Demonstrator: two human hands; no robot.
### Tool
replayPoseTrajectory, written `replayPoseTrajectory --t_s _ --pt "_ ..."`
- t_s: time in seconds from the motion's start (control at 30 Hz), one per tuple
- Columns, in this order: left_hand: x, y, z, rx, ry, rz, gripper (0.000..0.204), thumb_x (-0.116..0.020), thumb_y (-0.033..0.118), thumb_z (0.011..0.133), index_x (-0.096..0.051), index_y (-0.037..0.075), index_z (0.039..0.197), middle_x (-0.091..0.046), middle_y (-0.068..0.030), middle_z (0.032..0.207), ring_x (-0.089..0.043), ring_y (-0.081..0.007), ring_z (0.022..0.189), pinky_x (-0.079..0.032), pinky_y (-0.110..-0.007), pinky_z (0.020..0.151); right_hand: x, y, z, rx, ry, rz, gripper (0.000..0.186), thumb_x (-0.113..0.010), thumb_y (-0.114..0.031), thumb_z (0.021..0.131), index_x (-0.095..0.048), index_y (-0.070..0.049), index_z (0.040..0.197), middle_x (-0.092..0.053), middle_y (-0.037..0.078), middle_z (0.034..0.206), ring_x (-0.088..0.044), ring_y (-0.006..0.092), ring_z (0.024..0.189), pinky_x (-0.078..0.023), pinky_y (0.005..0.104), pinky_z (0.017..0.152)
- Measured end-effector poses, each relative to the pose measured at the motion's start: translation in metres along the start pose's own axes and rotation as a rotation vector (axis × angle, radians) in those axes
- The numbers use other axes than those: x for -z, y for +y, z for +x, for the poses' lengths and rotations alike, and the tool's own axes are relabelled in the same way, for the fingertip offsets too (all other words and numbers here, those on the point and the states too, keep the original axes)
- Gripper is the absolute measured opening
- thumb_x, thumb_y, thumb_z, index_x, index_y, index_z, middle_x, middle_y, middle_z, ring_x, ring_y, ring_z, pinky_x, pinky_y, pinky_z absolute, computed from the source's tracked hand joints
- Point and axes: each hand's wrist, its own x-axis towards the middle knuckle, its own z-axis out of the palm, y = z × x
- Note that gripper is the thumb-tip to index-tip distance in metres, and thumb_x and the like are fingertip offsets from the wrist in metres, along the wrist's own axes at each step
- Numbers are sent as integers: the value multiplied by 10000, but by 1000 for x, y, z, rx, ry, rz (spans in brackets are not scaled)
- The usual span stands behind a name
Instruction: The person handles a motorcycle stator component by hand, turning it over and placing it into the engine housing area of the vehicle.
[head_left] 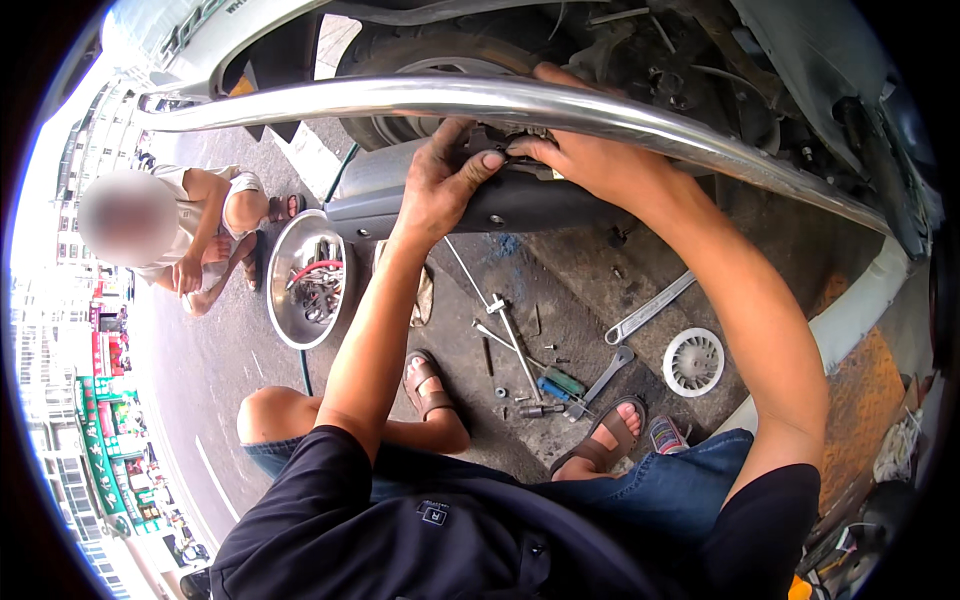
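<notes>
Both my hands reach in under a curved chrome bar (360, 97) on a scooter-like vehicle. My left hand (440, 190) has its fingers curled at the dark parts below the bar, thumb pointing right. Close beside it, my right hand (600, 165) brings its thumb toward the left one, with other fingers passing behind the bar. A small dark piece seems to lie between the thumbs, but I cannot make out what it is. Just below the hands is a silver and black muffler-like cylinder (380, 190). Behind the bar shows a wheel (440, 60).
A metal bowl (330, 320) of tools stands at left, near a crouching person (215, 215). On the ground lie a large wrench (650, 308), another wrench (605, 380), screwdrivers (562, 382), a T-handle tool (510, 335), a white finned fan wheel (693, 362) and a can (665, 435).
</notes>
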Motion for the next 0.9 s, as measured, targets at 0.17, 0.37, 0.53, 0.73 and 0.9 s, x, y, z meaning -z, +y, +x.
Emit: replayPoseTrajectory --t_s 0.17,0.37,0.53,0.73,0.9 --pt "-12 -14 -6 -107 41 10 627 -803 154 799 -510 -37 1320 -642 -142 1158 -617 -213 1095 -503 -353 949 25 -7 -8 -116 -189 183 639 -756 -308 811 -498 -38 1329 -545 196 1295 -561 373 1157 -455 420 980" --pt "-25 1 -3 -514 133 331 642 -834 138 672 -571 34 1249 -626 -148 1046 -649 -307 945 -536 -372 819 49 -17 -19 -211 -209 308 631 -763 -295 814 -508 1 1310 -495 175 1294 -510 324 1200 -429 400 992" --pt "-32 7 -4 -547 145 317 604 -801 114 650 -586 67 1212 -600 -155 1014 -624 -358 924 -529 -405 801 56 -20 -17 -169 -191 337 667 -799 -356 783 -533 3 1278 -534 152 1194 -549 293 1100 -450 383 946" --pt "-34 1 1 -603 166 253 597 -778 111 635 -591 50 1198 -617 -152 1058 -603 -362 973 -512 -417 843 51 -24 -16 -196 -124 141 660 -818 -344 764 -540 19 1241 -616 162 1170 -604 297 1078 -469 391 942" --pt "-33 -8 2 -554 119 235 597 -784 153 683 -599 21 1236 -650 -179 1141 -616 -346 1063 -489 -406 923 47 -29 -14 -142 -106 80 654 -822 -336 754 -544 10 1235 -605 155 1182 -597 308 1075 -471 397 931"
